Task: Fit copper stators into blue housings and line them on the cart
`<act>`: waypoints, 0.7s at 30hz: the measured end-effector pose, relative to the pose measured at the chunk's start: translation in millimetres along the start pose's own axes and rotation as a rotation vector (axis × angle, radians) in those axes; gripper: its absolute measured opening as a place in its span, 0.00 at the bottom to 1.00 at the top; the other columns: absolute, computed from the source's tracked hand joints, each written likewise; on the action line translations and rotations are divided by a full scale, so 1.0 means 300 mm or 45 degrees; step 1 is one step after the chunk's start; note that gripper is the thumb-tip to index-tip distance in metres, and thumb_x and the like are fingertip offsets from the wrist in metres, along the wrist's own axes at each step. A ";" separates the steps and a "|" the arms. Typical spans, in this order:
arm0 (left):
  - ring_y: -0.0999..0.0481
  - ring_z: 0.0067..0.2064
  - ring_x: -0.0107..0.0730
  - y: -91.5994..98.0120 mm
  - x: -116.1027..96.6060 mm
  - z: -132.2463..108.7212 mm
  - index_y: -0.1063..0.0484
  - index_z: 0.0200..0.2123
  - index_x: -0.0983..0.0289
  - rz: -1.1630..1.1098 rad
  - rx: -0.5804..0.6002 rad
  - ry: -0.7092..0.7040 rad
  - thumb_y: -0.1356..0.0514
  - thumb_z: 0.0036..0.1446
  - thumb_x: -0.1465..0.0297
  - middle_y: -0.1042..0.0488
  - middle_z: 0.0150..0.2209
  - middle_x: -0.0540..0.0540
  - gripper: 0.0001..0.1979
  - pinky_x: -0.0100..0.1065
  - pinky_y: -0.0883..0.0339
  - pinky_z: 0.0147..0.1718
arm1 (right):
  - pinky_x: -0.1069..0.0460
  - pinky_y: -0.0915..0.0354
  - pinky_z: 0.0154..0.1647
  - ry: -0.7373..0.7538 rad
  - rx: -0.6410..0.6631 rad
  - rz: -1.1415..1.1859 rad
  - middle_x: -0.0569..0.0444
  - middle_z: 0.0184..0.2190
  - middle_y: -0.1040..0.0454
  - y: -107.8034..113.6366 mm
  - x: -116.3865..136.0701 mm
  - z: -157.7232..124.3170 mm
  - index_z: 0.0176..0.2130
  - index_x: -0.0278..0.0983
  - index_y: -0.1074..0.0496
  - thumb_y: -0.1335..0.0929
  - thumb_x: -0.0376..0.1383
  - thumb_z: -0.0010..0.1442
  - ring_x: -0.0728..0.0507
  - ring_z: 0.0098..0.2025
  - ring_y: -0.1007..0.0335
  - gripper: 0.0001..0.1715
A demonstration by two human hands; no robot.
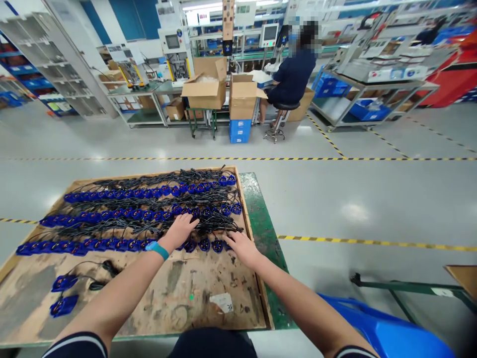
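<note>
In the head view a shallow wooden tray (257,298) holds rows of blue round housings (217,245), each with black cable attached. My left hand (180,231), with a turquoise band at the wrist, reaches over the nearest row; its fingers are bent around a bundle of black cable (214,222). At the right end of that bundle is my right hand (242,247), its fingers curled at the cable just above the last housings. The exact grip of both hands is partly hidden. Two separate blue housings (64,305) with coiled cables lie at the tray's near left.
A green tabletop (263,214) shows beside the tray. A blue plastic object (395,328) and a green metal frame (410,287) stand at lower right. Beyond the floor, cardboard boxes (204,94) and a person seated on a stool (286,106) are at a workbench.
</note>
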State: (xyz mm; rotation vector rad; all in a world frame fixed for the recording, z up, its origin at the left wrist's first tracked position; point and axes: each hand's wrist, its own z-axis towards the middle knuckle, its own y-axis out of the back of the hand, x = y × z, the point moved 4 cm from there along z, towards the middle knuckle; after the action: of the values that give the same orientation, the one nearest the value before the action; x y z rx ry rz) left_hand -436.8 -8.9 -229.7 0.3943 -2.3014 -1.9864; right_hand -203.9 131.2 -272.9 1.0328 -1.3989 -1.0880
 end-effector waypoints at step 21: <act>0.20 0.49 0.59 -0.319 -0.145 -1.424 0.36 0.52 0.52 -0.891 -0.511 1.639 0.43 0.55 0.46 0.25 0.52 0.60 0.26 0.52 0.21 0.41 | 0.32 0.58 0.71 0.006 -0.076 0.000 0.41 0.75 0.55 -0.096 0.298 0.039 0.72 0.36 0.47 0.36 0.43 0.70 0.31 0.75 0.61 0.37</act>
State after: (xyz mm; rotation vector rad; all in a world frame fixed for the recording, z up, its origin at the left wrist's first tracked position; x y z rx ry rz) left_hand -285.6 -421.5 -251.1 1.8796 -0.9723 -1.4533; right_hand -222.8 38.9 -282.6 0.9915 -1.3545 -1.1199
